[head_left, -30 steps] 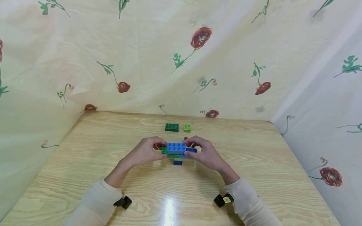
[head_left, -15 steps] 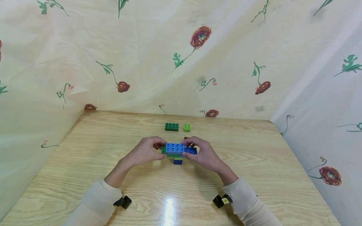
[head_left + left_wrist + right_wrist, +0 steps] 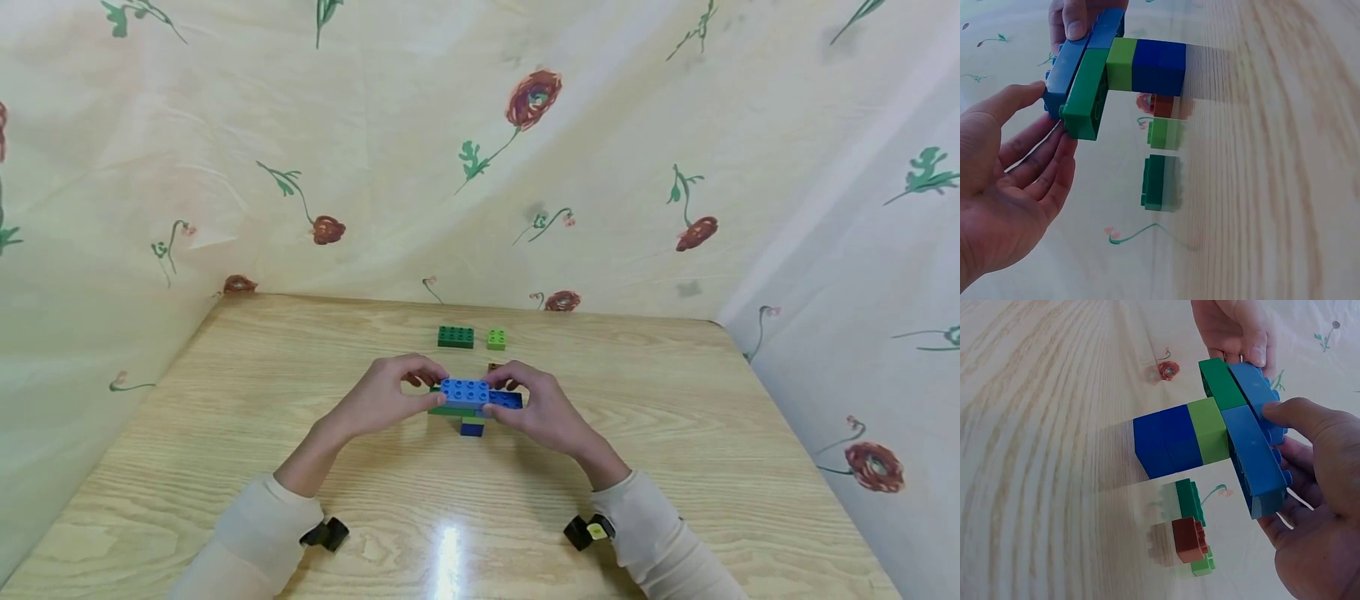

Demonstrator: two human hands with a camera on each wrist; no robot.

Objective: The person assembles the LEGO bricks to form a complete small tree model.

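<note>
A light blue brick [image 3: 465, 392] lies across the top of a brick build, over a green brick [image 3: 1085, 94] and another blue brick [image 3: 1254, 456] set end to end. Under these, a lime brick [image 3: 1207, 430] sits on a dark blue base [image 3: 1166, 440] standing on the table. My right hand [image 3: 546, 410] pinches the right end of the top brick between thumb and fingers. With thumb in front and fingers behind, my left hand [image 3: 392, 397] pinches its left end. A thin dark line shows between the top brick and the green one in the left wrist view.
Behind the build, a dark green brick [image 3: 456, 337] and a small lime brick [image 3: 497, 339] stand on the wooden table [image 3: 300, 350]. A brown brick [image 3: 1189, 540] is near them, mostly hidden by my right hand in the head view. Flowered cloth [image 3: 420, 167] hangs behind.
The top blue brick has shifted slightly left along the build. My left hand has moved up from the green brick's end to the top brick's left end; the right hand followed the brick.
</note>
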